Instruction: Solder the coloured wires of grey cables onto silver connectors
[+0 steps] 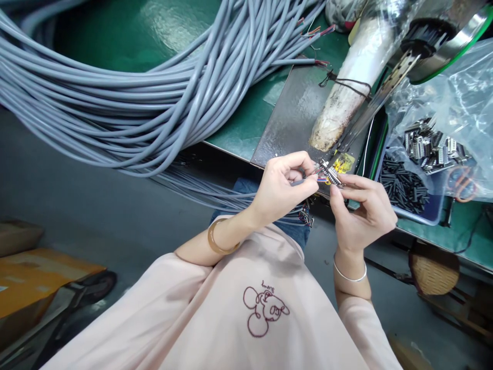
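Looking now at a small multi-pin metal connector (331,173), silvery, with a row of tiny contacts along its body. Tilted, sloping down to the right, and pinched at its lower end by the right hand (361,208). Over to the grey cable (297,182), stripped at its end and baring thin coloured wires (322,180), blue and red among them. Held by the left hand (287,186), pointing right, with wires right at the connector; too small to tell whether joined.

Illegible script (268,285) on shirt (304,318)
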A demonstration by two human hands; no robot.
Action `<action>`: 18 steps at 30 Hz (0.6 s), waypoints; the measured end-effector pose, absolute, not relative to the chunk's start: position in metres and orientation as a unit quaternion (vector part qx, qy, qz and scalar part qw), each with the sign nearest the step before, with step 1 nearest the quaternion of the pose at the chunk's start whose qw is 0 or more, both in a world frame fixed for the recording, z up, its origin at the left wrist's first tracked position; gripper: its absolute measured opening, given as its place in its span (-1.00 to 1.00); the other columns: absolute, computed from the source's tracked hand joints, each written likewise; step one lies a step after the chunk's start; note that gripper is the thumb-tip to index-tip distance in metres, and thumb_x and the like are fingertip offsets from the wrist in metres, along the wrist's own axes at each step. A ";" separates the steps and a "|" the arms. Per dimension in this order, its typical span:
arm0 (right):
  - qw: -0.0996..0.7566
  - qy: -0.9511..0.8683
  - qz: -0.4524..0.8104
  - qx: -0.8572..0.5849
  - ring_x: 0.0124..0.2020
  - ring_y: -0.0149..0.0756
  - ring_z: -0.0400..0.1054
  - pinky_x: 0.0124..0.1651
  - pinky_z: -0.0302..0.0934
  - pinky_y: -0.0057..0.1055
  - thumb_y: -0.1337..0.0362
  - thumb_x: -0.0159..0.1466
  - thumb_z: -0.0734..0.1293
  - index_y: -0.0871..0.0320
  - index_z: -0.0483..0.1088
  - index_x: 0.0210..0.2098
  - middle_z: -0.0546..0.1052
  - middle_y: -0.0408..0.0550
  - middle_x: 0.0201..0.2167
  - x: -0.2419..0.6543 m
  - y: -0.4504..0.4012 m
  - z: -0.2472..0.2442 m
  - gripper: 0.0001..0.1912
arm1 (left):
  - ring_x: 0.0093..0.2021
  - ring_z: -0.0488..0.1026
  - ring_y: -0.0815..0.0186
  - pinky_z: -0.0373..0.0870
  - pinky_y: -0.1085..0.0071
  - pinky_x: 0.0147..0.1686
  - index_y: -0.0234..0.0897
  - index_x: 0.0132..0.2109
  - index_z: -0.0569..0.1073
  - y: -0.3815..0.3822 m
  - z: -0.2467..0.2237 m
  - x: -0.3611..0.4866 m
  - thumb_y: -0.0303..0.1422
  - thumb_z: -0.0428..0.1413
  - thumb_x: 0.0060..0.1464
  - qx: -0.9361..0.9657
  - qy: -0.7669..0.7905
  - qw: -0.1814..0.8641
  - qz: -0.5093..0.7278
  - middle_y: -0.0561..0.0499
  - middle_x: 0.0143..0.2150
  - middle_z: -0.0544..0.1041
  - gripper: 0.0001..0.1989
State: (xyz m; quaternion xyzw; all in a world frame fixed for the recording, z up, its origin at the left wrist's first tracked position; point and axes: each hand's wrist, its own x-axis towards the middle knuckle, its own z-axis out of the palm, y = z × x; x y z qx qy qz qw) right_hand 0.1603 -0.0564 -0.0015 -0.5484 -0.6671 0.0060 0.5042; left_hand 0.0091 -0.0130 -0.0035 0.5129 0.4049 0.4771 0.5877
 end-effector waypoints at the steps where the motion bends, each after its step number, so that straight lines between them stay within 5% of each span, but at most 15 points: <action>1: 0.501 -0.669 0.003 -0.549 -0.24 -0.30 0.58 -0.21 0.52 -0.32 0.45 0.17 0.48 0.10 0.47 -0.42 0.65 -0.13 -0.27 0.161 -0.056 -0.001 -0.85 | -0.57 0.11 0.59 -0.01 0.54 -0.60 -0.32 -0.46 0.31 -0.013 -0.004 0.009 -0.51 0.14 -0.02 0.517 0.406 0.583 0.478 0.08 -0.41 0.38 -0.86; 18: 0.481 -0.696 -0.053 -0.530 -0.25 -0.33 0.59 -0.22 0.51 -0.39 0.46 0.17 0.48 0.11 0.44 -0.39 0.66 -0.14 -0.25 0.159 -0.054 0.000 -0.83 | -0.60 0.06 0.59 -0.05 0.53 -0.62 -0.31 -0.47 0.30 -0.009 0.001 0.005 -0.52 0.15 -0.05 0.524 0.422 0.584 0.453 0.09 -0.44 0.38 -0.84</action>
